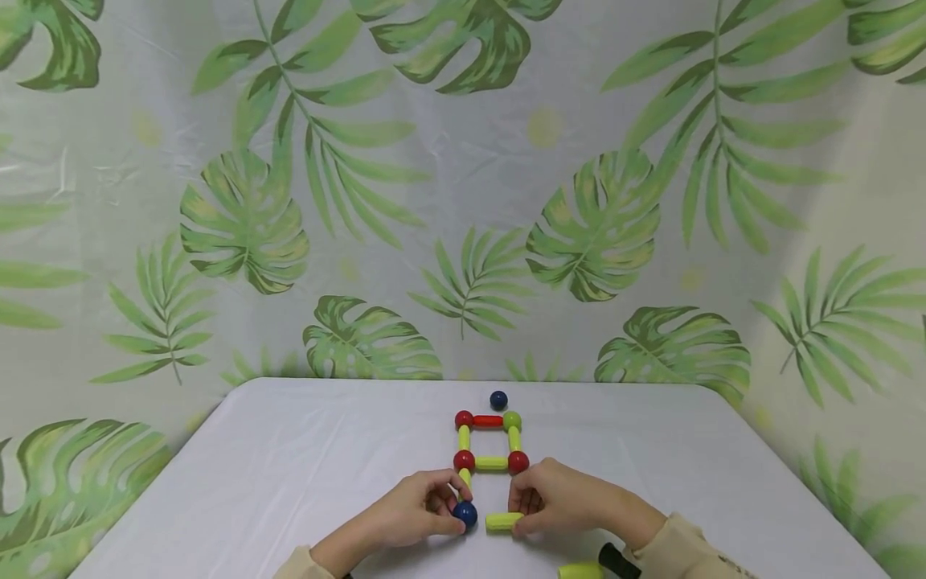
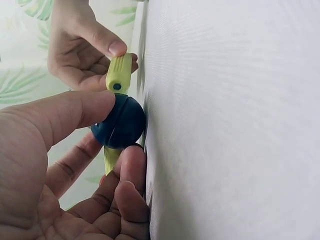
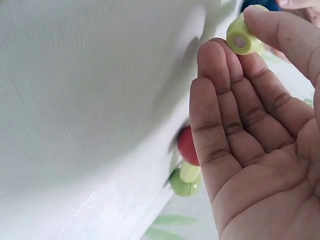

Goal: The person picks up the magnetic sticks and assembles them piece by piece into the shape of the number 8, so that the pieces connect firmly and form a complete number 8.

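My left hand (image 1: 419, 509) pinches a dark blue ball (image 1: 465, 514) between thumb and fingers. The ball sits at the near end of a yellow-green rod (image 1: 465, 480) that runs down from a red ball (image 1: 465, 461). My right hand (image 1: 557, 498) pinches another yellow-green rod (image 1: 501, 522) by its right end, its free end pointing at the blue ball. In the left wrist view this rod (image 2: 119, 72) stands close to the blue ball (image 2: 120, 122); whether they touch I cannot tell. A round inset shows in the rod's end (image 3: 245, 37) in the right wrist view.
Beyond the hands lies a square of rods and balls, with a second red ball (image 1: 518, 461), a green ball (image 1: 512, 420) and a red rod (image 1: 488, 421). A loose blue ball (image 1: 498, 400) is behind it. A thicker yellow-green piece (image 1: 581, 570) lies at the table's (image 1: 325, 434) near edge.
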`<state>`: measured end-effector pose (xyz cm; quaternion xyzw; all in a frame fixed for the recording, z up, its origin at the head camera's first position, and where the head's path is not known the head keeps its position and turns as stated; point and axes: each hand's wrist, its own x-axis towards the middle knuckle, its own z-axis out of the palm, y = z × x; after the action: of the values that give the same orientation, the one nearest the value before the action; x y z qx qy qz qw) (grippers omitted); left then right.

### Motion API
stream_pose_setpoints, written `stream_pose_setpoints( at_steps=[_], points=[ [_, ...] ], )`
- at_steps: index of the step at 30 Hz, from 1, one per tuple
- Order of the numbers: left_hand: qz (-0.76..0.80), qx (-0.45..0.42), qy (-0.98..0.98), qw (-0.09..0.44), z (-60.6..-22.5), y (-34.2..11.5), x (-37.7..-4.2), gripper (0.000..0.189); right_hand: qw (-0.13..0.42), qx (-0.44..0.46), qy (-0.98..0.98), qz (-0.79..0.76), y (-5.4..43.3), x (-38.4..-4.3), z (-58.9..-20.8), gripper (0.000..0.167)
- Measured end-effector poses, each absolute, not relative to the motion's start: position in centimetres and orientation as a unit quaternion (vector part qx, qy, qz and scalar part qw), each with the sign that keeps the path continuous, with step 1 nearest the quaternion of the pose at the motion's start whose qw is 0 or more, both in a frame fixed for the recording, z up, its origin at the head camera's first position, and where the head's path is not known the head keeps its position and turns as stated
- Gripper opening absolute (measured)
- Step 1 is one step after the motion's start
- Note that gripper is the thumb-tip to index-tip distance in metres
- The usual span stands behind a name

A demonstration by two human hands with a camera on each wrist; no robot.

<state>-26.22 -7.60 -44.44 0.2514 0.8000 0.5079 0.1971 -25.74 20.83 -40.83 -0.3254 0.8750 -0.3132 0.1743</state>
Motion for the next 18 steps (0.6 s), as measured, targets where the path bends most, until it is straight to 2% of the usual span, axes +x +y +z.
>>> stream_pose_setpoints(
  at_steps=[18],
  points=[
    [0.506, 0.257, 0.800, 0.195, -44.1, -7.6, -26.0, 0.025, 0.181, -0.313, 0.873, -0.328, 20.0, -26.9, -41.3, 0.013]
  ],
)
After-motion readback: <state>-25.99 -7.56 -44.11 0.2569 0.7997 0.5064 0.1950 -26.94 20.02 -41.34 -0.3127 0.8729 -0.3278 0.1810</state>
